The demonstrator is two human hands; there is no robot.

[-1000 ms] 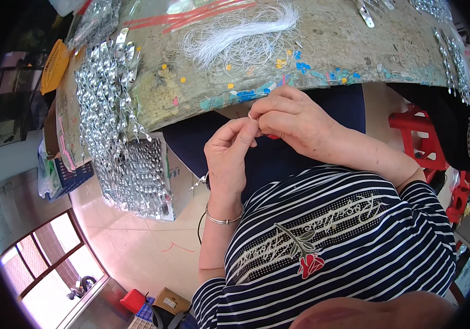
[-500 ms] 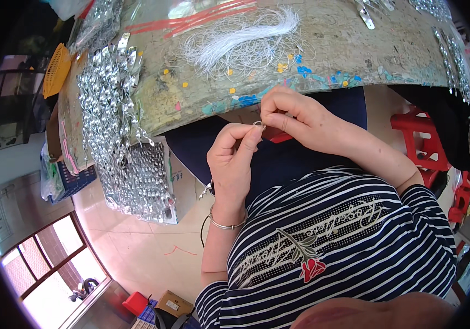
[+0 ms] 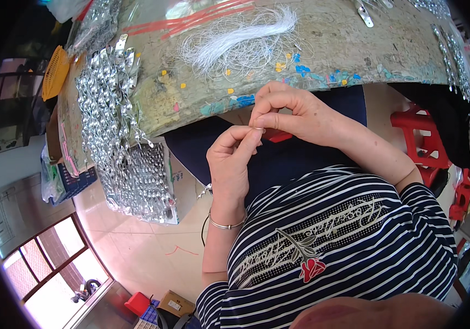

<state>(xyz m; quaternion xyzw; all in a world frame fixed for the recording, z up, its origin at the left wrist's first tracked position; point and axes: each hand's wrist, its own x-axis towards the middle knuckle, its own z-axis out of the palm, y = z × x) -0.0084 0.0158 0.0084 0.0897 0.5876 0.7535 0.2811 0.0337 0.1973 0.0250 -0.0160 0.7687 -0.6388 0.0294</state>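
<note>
Both hands rose: L hand [image 3: 229,164] & R hand [image 3: 290,112] pinch tiny shiny piece [image 3: 259,129].

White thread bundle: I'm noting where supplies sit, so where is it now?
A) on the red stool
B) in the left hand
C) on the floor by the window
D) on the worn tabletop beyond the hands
D: the white thread bundle lies on the tabletop, beyond both hands.
</note>
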